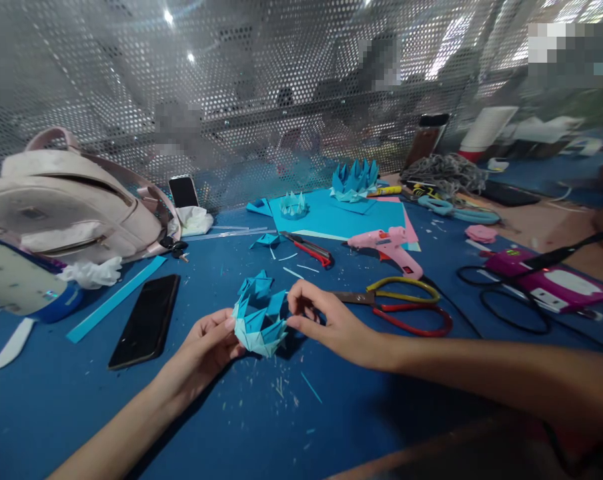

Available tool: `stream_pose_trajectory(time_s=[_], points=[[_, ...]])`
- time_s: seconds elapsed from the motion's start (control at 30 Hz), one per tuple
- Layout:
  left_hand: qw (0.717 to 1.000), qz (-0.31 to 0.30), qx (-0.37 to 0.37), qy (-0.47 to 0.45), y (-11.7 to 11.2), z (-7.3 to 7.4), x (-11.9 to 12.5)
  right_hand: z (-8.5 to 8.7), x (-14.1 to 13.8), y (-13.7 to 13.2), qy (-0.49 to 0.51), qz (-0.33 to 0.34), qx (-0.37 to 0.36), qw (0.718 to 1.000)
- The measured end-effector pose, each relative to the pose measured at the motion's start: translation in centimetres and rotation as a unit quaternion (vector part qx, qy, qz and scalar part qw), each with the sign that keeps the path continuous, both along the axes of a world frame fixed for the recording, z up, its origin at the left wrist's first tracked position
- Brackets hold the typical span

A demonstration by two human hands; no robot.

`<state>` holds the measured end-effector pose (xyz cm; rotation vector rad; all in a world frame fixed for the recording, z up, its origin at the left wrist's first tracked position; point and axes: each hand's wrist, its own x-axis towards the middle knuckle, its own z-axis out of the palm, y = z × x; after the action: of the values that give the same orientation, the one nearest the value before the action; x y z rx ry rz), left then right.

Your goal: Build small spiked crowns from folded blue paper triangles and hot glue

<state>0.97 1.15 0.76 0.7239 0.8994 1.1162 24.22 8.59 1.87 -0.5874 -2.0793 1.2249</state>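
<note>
A blue and pale-aqua origami ring with pointed folded tips is held just above the blue table. My left hand grips its left side, the thumb on the outer wall and the fingers below. At the opposite side, my right hand has curled fingers and the thumb pinching a tip of the ring; the exact contact is partly hidden. Beyond them lie a small blue folded piece and a box cutter with red edging. Scissors with yellow and red handles rest beside my right hand.
A pink glue gun, blue paper sheets, a small origami ring and a larger one are farther back. At left are a phone, a blue strip and a backpack. Cables lie right.
</note>
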Motion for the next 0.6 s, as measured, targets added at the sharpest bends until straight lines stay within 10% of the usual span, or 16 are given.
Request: stream_pose_trajectory(time_s=[0.6], points=[[0.994, -0.042, 0.072, 0.065, -0.53, 0.02, 0.58, -0.32, -0.26, 0.06, 0.021, 0.064, 0.125, 0.99]])
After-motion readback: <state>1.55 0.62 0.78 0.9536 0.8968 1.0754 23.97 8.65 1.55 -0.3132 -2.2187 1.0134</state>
